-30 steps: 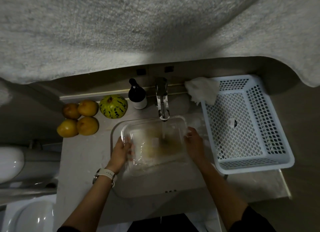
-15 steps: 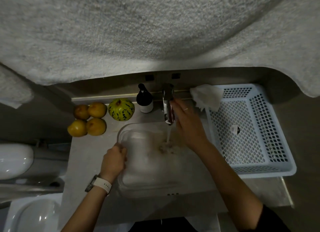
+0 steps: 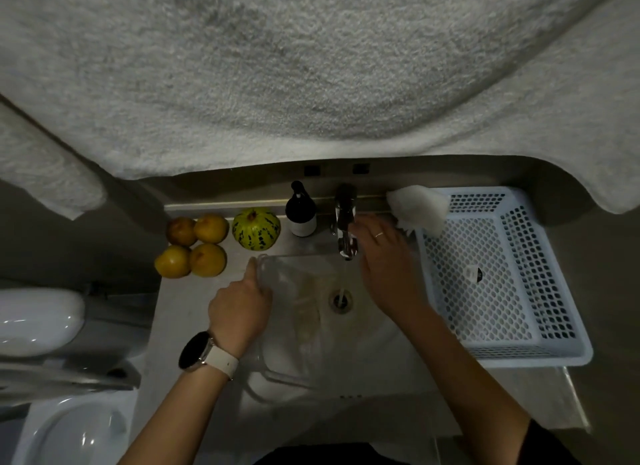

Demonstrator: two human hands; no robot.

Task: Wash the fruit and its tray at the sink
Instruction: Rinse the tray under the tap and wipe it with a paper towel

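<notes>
A clear plastic tray (image 3: 294, 312) stands tilted on its edge in the left half of the sink (image 3: 388, 353). My left hand (image 3: 240, 308) grips its left rim. My right hand (image 3: 384, 256) rests against the chrome faucet (image 3: 344, 222), fingers on its handle. A thin stream of water falls from the spout onto the drain (image 3: 341, 300). Several yellow-orange fruits (image 3: 192, 246) and a green spotted melon (image 3: 256, 228) sit on the counter left of the sink.
A dark bottle (image 3: 300, 211) stands beside the faucet. A white perforated basket (image 3: 498, 274) sits right of the sink, a white cloth (image 3: 417, 208) on its far left corner. A grey towel (image 3: 311, 66) hangs overhead. A toilet (image 3: 38, 326) is at lower left.
My right hand left the tray's right rim and went up to the faucet. My left hand tipped the tray up onto its edge toward the left, baring the drain. The stream has thinned.
</notes>
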